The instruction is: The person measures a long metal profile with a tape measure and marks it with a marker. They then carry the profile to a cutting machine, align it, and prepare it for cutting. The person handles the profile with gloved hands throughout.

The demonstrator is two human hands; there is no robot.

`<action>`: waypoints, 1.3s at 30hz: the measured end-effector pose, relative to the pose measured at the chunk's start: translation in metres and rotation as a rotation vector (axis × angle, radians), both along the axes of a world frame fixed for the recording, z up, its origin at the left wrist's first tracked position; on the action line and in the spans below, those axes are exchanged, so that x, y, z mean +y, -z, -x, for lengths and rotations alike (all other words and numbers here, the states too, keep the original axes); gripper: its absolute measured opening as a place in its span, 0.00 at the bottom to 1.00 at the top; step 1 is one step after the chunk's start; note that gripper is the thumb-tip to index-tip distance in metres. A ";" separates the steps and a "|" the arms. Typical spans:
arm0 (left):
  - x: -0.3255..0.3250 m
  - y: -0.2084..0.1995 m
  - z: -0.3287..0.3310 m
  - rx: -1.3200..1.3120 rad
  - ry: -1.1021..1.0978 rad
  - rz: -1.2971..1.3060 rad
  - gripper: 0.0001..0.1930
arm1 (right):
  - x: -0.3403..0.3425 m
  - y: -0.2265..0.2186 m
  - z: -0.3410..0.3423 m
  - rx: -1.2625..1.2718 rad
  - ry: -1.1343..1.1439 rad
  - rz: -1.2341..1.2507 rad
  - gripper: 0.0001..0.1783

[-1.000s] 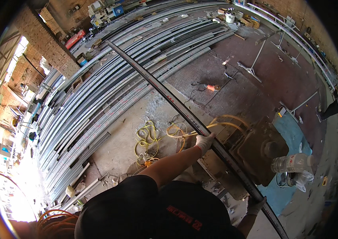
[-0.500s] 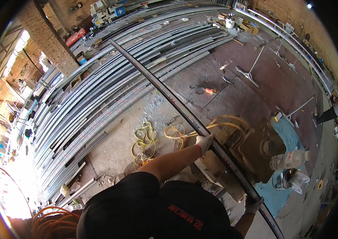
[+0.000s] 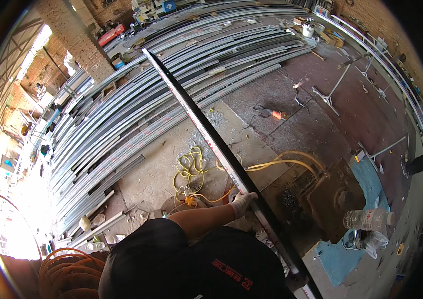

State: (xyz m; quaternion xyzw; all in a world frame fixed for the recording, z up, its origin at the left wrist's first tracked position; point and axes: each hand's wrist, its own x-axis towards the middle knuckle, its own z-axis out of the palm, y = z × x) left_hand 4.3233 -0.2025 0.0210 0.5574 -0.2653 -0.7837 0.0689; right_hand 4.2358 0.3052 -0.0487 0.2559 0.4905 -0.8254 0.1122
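Observation:
A long metal profile runs slantwise across the view, from the stacked lengths at the far left to the lower edge right of my body. One side is black; the other has a pale film with red marks. My left hand, in a pale glove, is closed around it in front of my chest. Lower down, my right hand grips it near the bottom edge, in shadow and partly hidden by my shirt.
Many profiles lie in rows at left. A yellow cord and an orange-handled power tool lie on the floor. A brown machine and a plastic bottle stand at right. Metal stands are beyond; coiled hose lies lower left.
The profile has rolled, so its pale, red-marked side shows more broadly. Both hands have come down and nearer my body with it. The view has shifted, and the person at far right is mostly out of sight.

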 end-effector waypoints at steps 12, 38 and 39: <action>0.037 -0.054 -0.041 0.013 0.023 -0.014 0.15 | -0.008 0.012 0.017 -0.058 0.107 -0.092 0.24; 0.083 -0.012 -0.005 0.452 0.018 -0.173 0.38 | -0.106 -0.063 0.090 -0.019 -0.113 -0.114 0.24; 0.083 -0.020 -0.006 0.471 0.010 -0.194 0.38 | -0.106 -0.064 0.090 -0.020 -0.113 -0.119 0.24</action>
